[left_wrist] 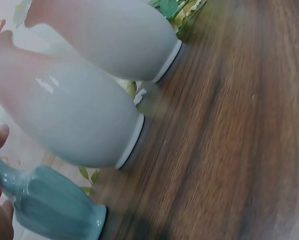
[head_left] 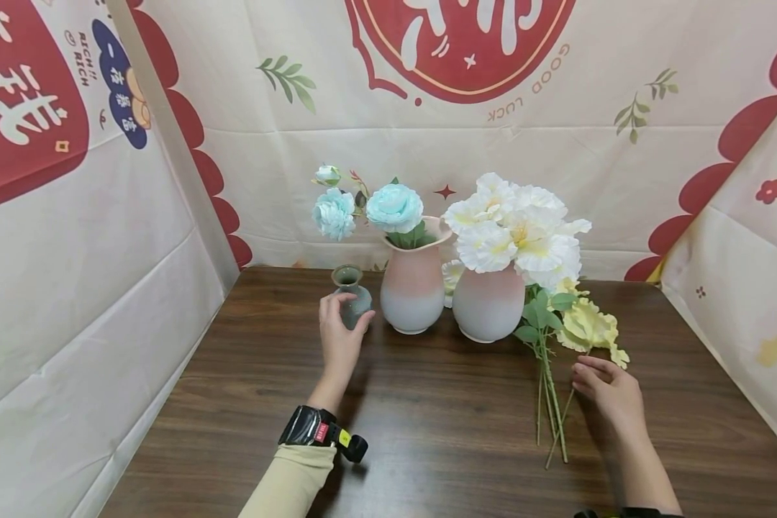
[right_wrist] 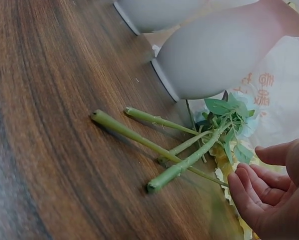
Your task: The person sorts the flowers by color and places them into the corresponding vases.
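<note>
Nearer than the middle vase and well right of it, the right hand, half open, has fingertips at a yellow flower's stem, contact unclear. Just left of that vase, the left hand grips a small teal vase.

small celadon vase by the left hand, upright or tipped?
Upright: the small celadon vase, gripped by the left hand, shows mouth up in head view, base down in left wrist view.

Readable words, upper frame
"RICH!! RICH" and Chinese characters, left cloth; "GOOD LUCK", back cloth; red label, lower centre, seems illegible.
</note>
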Motion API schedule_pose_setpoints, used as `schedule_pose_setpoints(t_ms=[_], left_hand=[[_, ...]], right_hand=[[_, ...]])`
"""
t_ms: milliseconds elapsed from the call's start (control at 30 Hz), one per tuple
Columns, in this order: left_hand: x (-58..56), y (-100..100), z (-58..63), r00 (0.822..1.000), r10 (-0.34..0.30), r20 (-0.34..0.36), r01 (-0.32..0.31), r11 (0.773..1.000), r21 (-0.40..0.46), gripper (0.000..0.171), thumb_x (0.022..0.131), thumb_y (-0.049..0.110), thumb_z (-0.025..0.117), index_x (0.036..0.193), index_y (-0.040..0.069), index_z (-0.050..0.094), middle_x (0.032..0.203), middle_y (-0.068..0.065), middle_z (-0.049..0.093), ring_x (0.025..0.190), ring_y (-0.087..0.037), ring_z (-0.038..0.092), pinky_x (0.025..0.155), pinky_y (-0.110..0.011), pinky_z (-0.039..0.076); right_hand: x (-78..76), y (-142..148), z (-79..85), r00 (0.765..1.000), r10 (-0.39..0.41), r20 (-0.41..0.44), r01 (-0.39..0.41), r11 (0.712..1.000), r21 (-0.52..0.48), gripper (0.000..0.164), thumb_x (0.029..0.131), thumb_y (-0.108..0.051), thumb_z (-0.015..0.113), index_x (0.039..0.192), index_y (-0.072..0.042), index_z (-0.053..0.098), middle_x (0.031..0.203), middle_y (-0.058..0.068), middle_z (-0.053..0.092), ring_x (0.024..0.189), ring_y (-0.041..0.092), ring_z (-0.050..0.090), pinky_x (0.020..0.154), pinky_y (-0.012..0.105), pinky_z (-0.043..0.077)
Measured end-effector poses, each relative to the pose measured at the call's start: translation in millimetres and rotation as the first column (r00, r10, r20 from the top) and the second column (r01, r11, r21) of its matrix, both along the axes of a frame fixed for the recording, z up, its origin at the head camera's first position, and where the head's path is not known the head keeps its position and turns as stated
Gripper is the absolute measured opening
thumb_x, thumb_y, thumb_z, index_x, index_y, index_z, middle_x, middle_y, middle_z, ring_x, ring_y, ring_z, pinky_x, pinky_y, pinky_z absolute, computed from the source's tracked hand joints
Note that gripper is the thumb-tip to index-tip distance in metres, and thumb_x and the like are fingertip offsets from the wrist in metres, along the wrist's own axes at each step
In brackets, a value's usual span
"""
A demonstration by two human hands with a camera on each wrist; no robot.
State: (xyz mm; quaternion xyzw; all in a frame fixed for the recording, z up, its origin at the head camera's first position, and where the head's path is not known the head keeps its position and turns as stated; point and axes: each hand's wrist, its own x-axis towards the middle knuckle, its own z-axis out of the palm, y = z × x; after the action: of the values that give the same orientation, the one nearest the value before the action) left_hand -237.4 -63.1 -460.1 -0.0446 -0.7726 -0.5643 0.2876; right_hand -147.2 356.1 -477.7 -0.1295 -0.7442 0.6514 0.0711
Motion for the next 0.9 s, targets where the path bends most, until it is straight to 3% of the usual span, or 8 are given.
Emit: schedule_pose_setpoints(t_ms=[100, 200, 300, 433, 567, 700, 900], left_hand=[[-2.1, -5, -2.8, 0.998, 0.039, 0.041, -0.038, 0.999, -0.009, 0.044, 0.080, 0.010, 0.083, 0.116, 0.003, 0.058, 0.133, -0.018, 0.046, 0.129, -0.037, 0.042, 0.110, -0.055, 0.041], [-2.8, -10, -8.2, 0.994, 0.034, 0.102, -0.033, 0.999, -0.020, 0.047, 0.081, 0.011, 0.083, 0.118, 0.003, 0.056, 0.142, -0.017, 0.041, 0.135, -0.039, 0.036, 0.113, -0.057, 0.037], [-2.6, -13, -13.6, 0.989, 0.017, 0.146, -0.012, 0.999, -0.041, 0.046, 0.083, 0.012, 0.081, 0.119, 0.003, 0.055, 0.148, -0.017, 0.039, 0.138, -0.040, 0.035, 0.116, -0.057, 0.037], [-3.2, -18, -16.1, 0.984, -0.006, 0.177, 0.019, 0.997, -0.071, 0.044, 0.086, 0.012, 0.078, 0.121, 0.004, 0.053, 0.150, -0.016, 0.040, 0.140, -0.038, 0.037, 0.116, -0.055, 0.038], [-2.9, -22, -15.0, 0.980, -0.032, 0.196, 0.048, 0.996, -0.077, 0.042, 0.088, 0.013, 0.077, 0.122, 0.005, 0.054, 0.150, -0.016, 0.040, 0.140, -0.038, 0.040, 0.115, -0.054, 0.042], [-1.8, -24, -14.7, 0.977, -0.051, 0.205, 0.067, 0.995, -0.075, 0.042, 0.088, 0.013, 0.076, 0.122, 0.004, 0.054, 0.151, -0.015, 0.040, 0.138, -0.038, 0.043, 0.113, -0.052, 0.045], [0.0, -26, -16.9, 0.975, -0.071, 0.212, 0.093, 0.991, -0.094, 0.044, 0.089, 0.013, 0.075, 0.126, 0.005, 0.050, 0.154, -0.013, 0.037, 0.141, -0.037, 0.041, 0.115, -0.051, 0.045]], right_hand=[[-0.1, -1, 0.1, 1.000, -0.004, 0.003, 0.004, 1.000, 0.001, 0.023, 0.099, -0.011, 0.062, 0.091, -0.032, 0.063, 0.077, -0.022, 0.070, 0.072, -0.004, 0.069, 0.068, 0.014, 0.061], [0.1, -2, 0.5, 1.000, -0.014, 0.013, 0.014, 1.000, 0.011, 0.019, 0.099, -0.011, 0.062, 0.093, -0.029, 0.064, 0.077, -0.021, 0.070, 0.072, -0.004, 0.069, 0.068, 0.014, 0.061], [-0.7, -2, 0.5, 0.998, -0.040, 0.046, 0.037, 0.997, 0.073, 0.009, 0.099, -0.013, 0.062, 0.107, -0.015, 0.065, 0.077, -0.025, 0.068, 0.072, -0.005, 0.069, 0.069, 0.014, 0.061], [-4.0, 2, -1.1, 0.987, -0.100, 0.125, 0.072, 0.975, 0.210, 0.043, 0.100, -0.018, 0.060, 0.132, 0.009, 0.052, 0.075, -0.028, 0.062, 0.070, -0.008, 0.067, 0.069, 0.016, 0.062], [-6.4, 8, -3.7, 0.963, -0.116, 0.244, 0.043, 0.957, 0.288, 0.055, 0.100, -0.023, 0.060, 0.138, 0.014, 0.045, 0.075, -0.021, 0.063, 0.067, -0.006, 0.065, 0.068, 0.018, 0.063], [-8.7, 12, -4.2, 0.945, -0.063, 0.321, -0.024, 0.965, 0.260, 0.055, 0.100, -0.022, 0.059, 0.137, 0.016, 0.045, 0.076, -0.015, 0.066, 0.067, -0.003, 0.066, 0.067, 0.020, 0.063], [-11.5, 14, -4.7, 0.948, 0.009, 0.318, -0.074, 0.978, 0.193, 0.045, 0.100, -0.013, 0.058, 0.130, 0.019, 0.050, 0.074, -0.015, 0.067, 0.068, -0.001, 0.065, 0.067, 0.019, 0.063]])
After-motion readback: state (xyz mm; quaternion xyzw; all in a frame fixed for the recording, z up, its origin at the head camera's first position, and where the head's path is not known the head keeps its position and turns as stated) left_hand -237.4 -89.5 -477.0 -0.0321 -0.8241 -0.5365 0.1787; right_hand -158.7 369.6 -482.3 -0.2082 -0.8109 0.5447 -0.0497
